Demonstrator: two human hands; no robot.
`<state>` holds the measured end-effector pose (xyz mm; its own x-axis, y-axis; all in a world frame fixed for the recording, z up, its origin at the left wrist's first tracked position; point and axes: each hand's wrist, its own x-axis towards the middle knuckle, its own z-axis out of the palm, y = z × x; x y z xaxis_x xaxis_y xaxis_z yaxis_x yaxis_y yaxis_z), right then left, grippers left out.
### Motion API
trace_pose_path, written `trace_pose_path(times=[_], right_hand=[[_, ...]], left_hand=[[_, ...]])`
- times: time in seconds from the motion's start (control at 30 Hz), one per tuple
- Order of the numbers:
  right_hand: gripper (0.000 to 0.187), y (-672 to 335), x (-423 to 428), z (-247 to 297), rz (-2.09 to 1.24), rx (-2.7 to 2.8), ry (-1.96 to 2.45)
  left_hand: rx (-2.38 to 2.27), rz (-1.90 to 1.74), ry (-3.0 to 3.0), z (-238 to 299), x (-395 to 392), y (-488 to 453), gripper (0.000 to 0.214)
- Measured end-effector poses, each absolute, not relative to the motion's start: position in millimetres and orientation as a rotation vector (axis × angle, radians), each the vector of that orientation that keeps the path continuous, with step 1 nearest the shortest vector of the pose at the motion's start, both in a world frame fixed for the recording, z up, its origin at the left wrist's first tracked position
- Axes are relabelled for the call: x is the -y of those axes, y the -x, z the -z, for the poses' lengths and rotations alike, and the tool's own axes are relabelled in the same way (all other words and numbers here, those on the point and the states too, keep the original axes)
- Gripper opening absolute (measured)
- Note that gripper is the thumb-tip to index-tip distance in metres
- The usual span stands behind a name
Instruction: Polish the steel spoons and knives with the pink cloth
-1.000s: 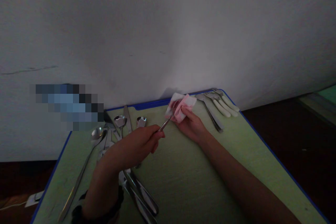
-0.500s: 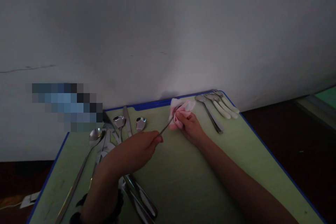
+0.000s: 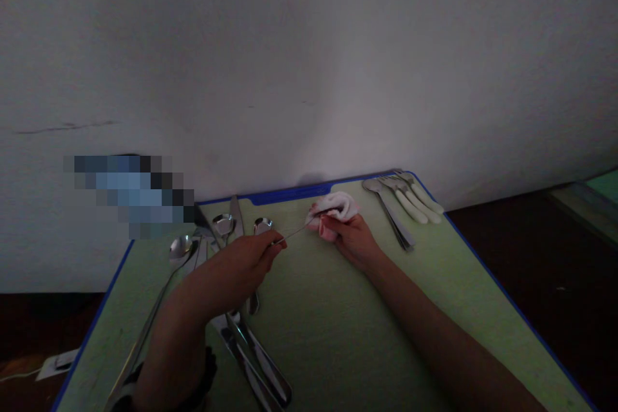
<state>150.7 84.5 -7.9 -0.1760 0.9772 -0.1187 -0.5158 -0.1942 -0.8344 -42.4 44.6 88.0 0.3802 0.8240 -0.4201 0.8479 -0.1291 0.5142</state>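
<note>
My left hand (image 3: 251, 257) is closed on the end of a thin metal piece of cutlery (image 3: 297, 230). Its far end goes into a pink and white cloth (image 3: 340, 206), so I cannot tell whether it is a spoon or a fork. Fingers of my right hand (image 3: 355, 238) pinch that cloth around the hidden end. Under and beside my left arm lie several metal utensils, among them a long-handled spoon (image 3: 180, 248), a square-bowled spoon (image 3: 223, 225) and a second such spoon (image 3: 263, 226).
Right of the cloth, a metal spoon (image 3: 374, 188) lies with other cutlery, beside forks with white handles (image 3: 412, 206). The green tabletop (image 3: 338, 335) has a blue edge and meets a grey wall (image 3: 309, 77). A pixelated device (image 3: 140, 193) stands at the back left.
My left hand has drawn left and slightly up, and more of the handle shows between the hands. The cloth has been bunched and folded over differently in my right hand.
</note>
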Motion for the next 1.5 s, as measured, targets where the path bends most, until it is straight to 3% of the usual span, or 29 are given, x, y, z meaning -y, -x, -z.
trace_pose_path(times=[0.33,0.87,1.07,1.5], right_hand=[[0.022,-154,-79,6,-1.727,1.086,0.928],[0.012,-155,-90,2,-1.752,0.529,0.809],[0.019,-157,-90,8,-1.737,0.541,0.785],[0.019,-158,-88,3,-1.822,0.583,0.794]], left_hand=[[-1.501,0.001,-1.929,-98,-39,52,0.038],[-1.488,-0.266,-1.989,-109,-40,56,0.037],[-1.281,-0.173,-1.926,-110,-34,55,0.032],[-1.358,0.023,-1.965,-100,-40,48,0.023]])
